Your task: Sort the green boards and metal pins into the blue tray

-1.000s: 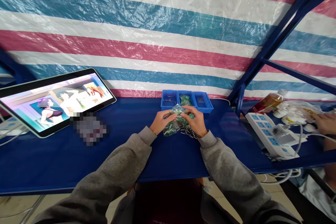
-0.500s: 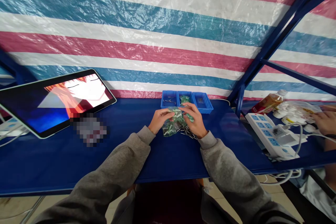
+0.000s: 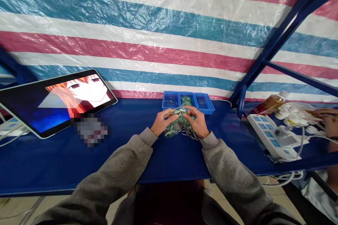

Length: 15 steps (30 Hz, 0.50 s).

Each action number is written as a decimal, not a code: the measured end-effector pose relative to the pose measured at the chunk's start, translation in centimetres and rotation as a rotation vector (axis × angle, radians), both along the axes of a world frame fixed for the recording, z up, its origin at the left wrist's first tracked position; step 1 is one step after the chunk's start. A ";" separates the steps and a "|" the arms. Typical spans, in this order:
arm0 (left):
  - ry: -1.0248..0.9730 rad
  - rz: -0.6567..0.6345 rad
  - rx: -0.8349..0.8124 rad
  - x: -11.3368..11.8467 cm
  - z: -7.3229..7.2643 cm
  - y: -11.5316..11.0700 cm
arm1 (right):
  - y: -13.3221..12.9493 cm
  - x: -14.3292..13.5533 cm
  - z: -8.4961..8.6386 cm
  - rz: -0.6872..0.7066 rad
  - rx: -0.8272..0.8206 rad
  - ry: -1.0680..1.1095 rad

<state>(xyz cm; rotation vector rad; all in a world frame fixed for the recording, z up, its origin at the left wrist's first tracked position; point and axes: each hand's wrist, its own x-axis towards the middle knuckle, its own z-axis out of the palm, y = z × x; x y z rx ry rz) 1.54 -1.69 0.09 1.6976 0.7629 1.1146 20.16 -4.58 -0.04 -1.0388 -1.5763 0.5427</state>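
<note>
Between my hands is a small clear, greenish plastic bag [image 3: 181, 111] with small pieces in it. My left hand [image 3: 163, 121] pinches its left side, thumb and fingers closed. On its right side my right hand [image 3: 196, 121] grips it the same way. Below them on the blue table lie more greenish bags [image 3: 172, 130] and a loose heap of thin dark metal pins or screws [image 3: 190, 133]. Just behind my hands stand three joined blue bins: the left bin [image 3: 170, 107] has a few thin metal pieces, the middle one green bags [image 3: 186, 100], the right one small pieces [image 3: 203, 101].
A tablet [image 3: 58, 102] leans at the left, with a blurred-out patch in front. To the right, past the blue frame post [image 3: 241, 102], are a power strip [image 3: 274, 137], a drink bottle [image 3: 271, 102], white round items [image 3: 292, 116] and another person's hand [image 3: 331, 124].
My right hand's fingers have closed from a spread pose onto the bag's right side. My left hand keeps its hold. The picture on the tablet differs slightly.
</note>
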 end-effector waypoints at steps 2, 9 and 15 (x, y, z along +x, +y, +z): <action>-0.001 0.011 -0.012 0.1 0.1 0.0 | 0.0 0.0 0.0 0.031 -0.046 0.071; -0.181 -0.004 -0.204 0.2 0.2 0.3 | -0.1 0.2 0.0 0.081 0.080 -0.034; -0.224 -0.093 -0.353 0.4 0.2 0.2 | 0.0 0.1 0.1 -0.037 0.207 -0.100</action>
